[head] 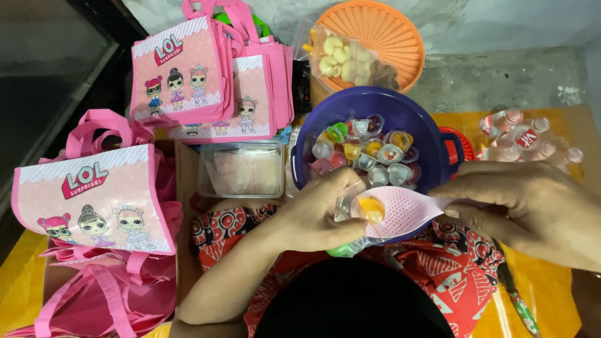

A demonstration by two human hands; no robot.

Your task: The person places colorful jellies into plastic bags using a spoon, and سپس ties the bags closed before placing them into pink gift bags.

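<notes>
Head view looks straight down on a purple bowl (432,134) full of small jelly cups (369,153); everything else sits around it. Just in front of the bowl, the right hand (532,209) pinches the handle of a pink scoop (400,209), fingers closed round it, and the scoop carries one orange jelly cup (372,208). The left hand (319,216) meets it there, fingers curled tight on a clear bag (347,235) — something green shows at the bag's bottom, but I cannot tell how wide its mouth stands.

To do this well, I'd say keep the bag's mouth right under the scoop's lip and tip slowly, so the cup slides in rather than bouncing onto the red patterned cloth (451,263) below.

Left of the bowl lies a clear lidded box (241,169), and beyond that stacks of pink cartoon bags (181,75), with another (94,197) farther left. Behind the bowl sits an orange lid (382,31) with a packet of pale snacks (344,59) on it — to the bowl's right, a few small bottles (526,134) with pink caps.
</notes>
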